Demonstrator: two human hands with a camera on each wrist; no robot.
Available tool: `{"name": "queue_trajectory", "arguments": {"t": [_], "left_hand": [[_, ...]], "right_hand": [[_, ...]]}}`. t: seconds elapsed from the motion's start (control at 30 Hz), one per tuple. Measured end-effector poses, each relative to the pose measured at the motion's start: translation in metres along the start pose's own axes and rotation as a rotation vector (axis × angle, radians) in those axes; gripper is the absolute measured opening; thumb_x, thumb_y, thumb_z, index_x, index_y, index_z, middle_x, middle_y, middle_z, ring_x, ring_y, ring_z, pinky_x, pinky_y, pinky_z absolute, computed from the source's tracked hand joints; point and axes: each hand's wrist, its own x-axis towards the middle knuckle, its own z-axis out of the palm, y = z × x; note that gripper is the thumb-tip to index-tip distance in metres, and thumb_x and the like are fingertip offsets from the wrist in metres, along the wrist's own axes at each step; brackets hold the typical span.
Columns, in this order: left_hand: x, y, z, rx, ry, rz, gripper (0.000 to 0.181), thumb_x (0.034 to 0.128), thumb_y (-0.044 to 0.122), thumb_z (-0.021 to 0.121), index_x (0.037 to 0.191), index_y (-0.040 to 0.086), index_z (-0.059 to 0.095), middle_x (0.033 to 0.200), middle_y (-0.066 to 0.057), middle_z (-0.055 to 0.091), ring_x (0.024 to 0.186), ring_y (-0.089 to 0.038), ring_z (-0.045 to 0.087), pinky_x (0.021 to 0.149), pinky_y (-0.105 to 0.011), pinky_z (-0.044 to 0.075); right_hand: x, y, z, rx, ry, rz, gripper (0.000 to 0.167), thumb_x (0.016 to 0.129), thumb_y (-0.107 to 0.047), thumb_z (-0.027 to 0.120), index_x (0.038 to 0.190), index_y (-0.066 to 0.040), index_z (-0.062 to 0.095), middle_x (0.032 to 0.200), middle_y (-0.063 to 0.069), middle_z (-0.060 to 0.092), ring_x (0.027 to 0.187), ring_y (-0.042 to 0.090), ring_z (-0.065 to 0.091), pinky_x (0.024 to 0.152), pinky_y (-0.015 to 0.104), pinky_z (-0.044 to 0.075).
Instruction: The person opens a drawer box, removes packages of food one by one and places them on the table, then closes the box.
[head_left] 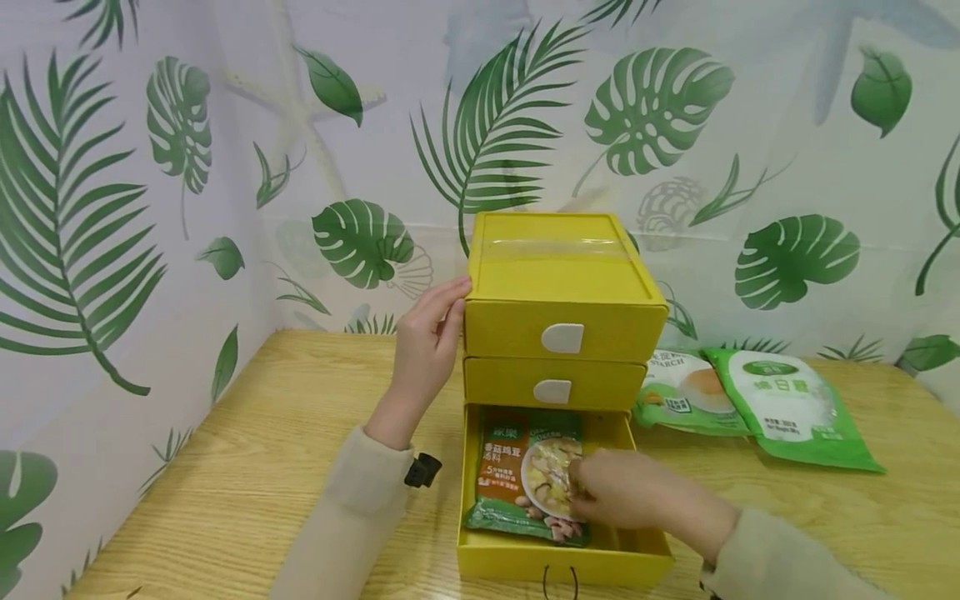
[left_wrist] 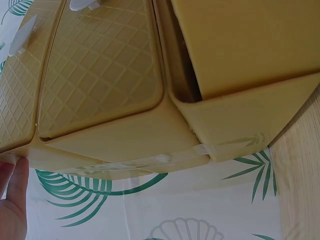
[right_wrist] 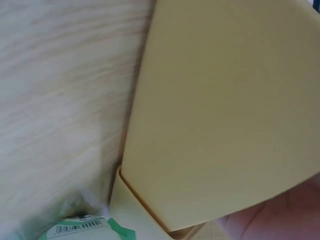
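Note:
A yellow three-drawer box (head_left: 558,258) stands on the table with its bottom drawer (head_left: 555,562) pulled out. In that drawer lies a green and brown soup mix packet (head_left: 502,475) with a picture of a bowl on it. My right hand (head_left: 618,487) reaches into the drawer and pinches the packet's right edge; its fingertips are partly hidden. The left hand (head_left: 427,342) rests against the upper left side of the box, fingers fairly straight on its top edge. In the left wrist view, that hand's fingers (left_wrist: 19,182) touch the box's side.
Right of the box, a green and white bag (head_left: 795,408) overlaps a starch bag (head_left: 686,392). Two upper drawers with white tabs (head_left: 562,338) are closed. A dark cord loop (head_left: 561,579) hangs on the bottom drawer's front. Leaf-print cloth (head_left: 345,167) covers the walls behind the wooden table (head_left: 247,467).

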Motion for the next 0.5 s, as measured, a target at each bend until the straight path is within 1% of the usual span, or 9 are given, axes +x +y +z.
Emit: {"name": "queue_trajectory", "arguments": {"t": [0.07, 0.2, 0.27, 0.4, 0.5], "left_hand": [[0.0000, 0.0003, 0.0001, 0.000, -0.001, 0.000, 0.020, 0.0859, -0.004, 0.053, 0.103, -0.008, 0.061, 0.107, -0.018, 0.059, 0.087, -0.025, 0.060, 0.051, -0.024, 0.049], [0.0001, 0.0011, 0.0001, 0.001, -0.003, -0.004, 0.020, 0.0861, -0.004, 0.052, 0.103, -0.008, 0.061, 0.107, -0.018, 0.059, 0.089, -0.025, 0.060, 0.051, -0.024, 0.050], [-0.0001, 0.0012, 0.0003, 0.002, -0.006, -0.008, 0.020, 0.0863, -0.004, 0.052, 0.104, -0.008, 0.061, 0.107, -0.018, 0.059, 0.090, -0.025, 0.059, 0.052, -0.024, 0.050], [-0.0001, 0.0011, 0.0004, 0.005, -0.007, -0.012, 0.020, 0.0870, -0.003, 0.052, 0.104, -0.008, 0.061, 0.108, -0.018, 0.059, 0.091, -0.024, 0.059, 0.051, -0.024, 0.050], [0.0004, 0.0009, 0.0002, 0.006, -0.005, -0.010, 0.020, 0.0871, -0.003, 0.051, 0.104, -0.008, 0.061, 0.108, -0.018, 0.059, 0.091, -0.024, 0.059, 0.051, -0.024, 0.049]], "right_hand": [[-0.0003, 0.0010, 0.0018, -0.010, 0.005, 0.004, 0.026, 0.081, -0.022, 0.062, 0.063, -0.017, 0.044, 0.054, -0.007, 0.039, 0.047, 0.006, 0.033, 0.042, 0.023, 0.030], [-0.0001, 0.0029, 0.0037, 0.018, -0.001, -0.017, 0.024, 0.082, -0.024, 0.062, 0.066, -0.016, 0.046, 0.056, -0.007, 0.040, 0.048, 0.005, 0.035, 0.043, 0.022, 0.031], [0.0000, 0.0037, 0.0039, 0.053, -0.002, -0.033, 0.022, 0.083, -0.023, 0.061, 0.068, -0.015, 0.047, 0.057, -0.008, 0.041, 0.048, 0.005, 0.035, 0.043, 0.021, 0.031], [0.0008, 0.0046, 0.0034, 0.149, -0.002, -0.039, 0.018, 0.084, -0.021, 0.060, 0.070, -0.014, 0.050, 0.057, -0.007, 0.041, 0.049, 0.004, 0.034, 0.044, 0.021, 0.030], [0.0020, 0.0044, 0.0028, 0.235, -0.005, -0.031, 0.010, 0.085, -0.019, 0.059, 0.079, -0.010, 0.057, 0.057, -0.007, 0.043, 0.048, 0.004, 0.034, 0.045, 0.021, 0.031]]}}
